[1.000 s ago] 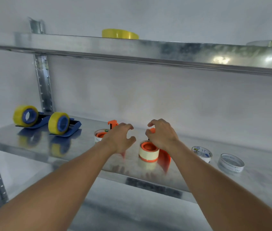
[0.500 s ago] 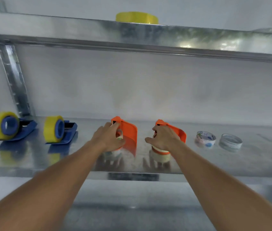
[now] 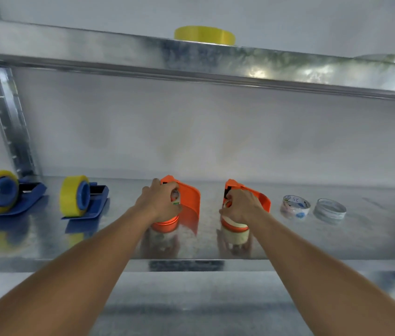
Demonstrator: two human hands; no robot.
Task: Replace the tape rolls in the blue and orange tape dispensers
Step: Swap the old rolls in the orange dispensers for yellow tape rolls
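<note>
Two orange tape dispensers stand side by side on the middle of the metal shelf (image 3: 361, 241). My left hand (image 3: 160, 204) grips the left orange dispenser (image 3: 189, 200) over its roll. My right hand (image 3: 241, 206) grips the right orange dispenser (image 3: 261, 201), whose pale tape roll (image 3: 235, 235) shows below my fingers. Farther left lie two blue dispensers, one at the far left (image 3: 2, 195) and one nearer the middle (image 3: 83, 198), each carrying a yellow roll.
Two loose rolls lie right of the orange dispensers: a printed one (image 3: 294, 207) and a clear one (image 3: 329, 209). A yellow roll (image 3: 205, 36) sits on the upper shelf (image 3: 118, 52). A steel upright (image 3: 9, 117) stands at the back left.
Both hands came down from above the orange dispensers and closed on them. The view dropped lower and closer to the shelf.
</note>
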